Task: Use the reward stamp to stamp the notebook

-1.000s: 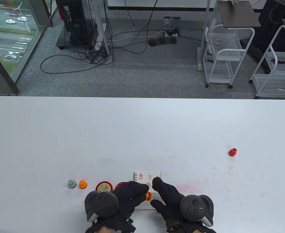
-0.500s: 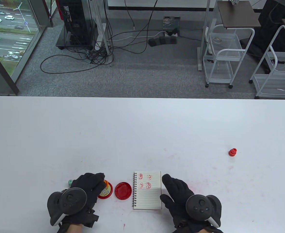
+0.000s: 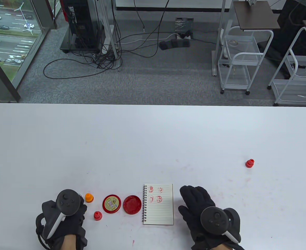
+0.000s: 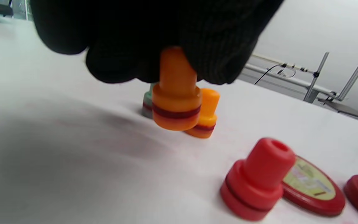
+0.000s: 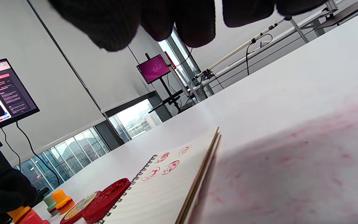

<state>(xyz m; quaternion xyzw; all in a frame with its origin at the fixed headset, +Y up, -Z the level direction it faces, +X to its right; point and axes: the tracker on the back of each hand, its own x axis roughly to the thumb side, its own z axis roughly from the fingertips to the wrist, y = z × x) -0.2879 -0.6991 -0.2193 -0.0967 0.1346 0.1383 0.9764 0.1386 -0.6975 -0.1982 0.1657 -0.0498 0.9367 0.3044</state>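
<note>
My left hand [image 3: 64, 218] pinches the handle of an orange reward stamp [image 4: 176, 102] between its fingertips [image 4: 216, 62], upright and low over the table at the left end of the row. This stamp is hidden under the hand in the table view. The spiral notebook [image 3: 158, 204] lies open with several red prints on its upper half; it also shows in the right wrist view [image 5: 166, 183]. My right hand [image 3: 194, 200] lies open and empty on the table just right of the notebook, not touching it.
A second orange stamp [image 3: 89, 198], a red stamp [image 3: 97, 215], the labelled ink pad lid [image 3: 111, 204] and the open red ink pad [image 3: 132, 205] lie between my left hand and the notebook. A green stamp [image 4: 148, 102] stands behind the held one. Another red stamp [image 3: 249, 163] stands far right.
My left hand lifted the orange stamp off the notebook and carried it left past the ink pad to the row of stamps. My right hand slid off the notebook to its right.
</note>
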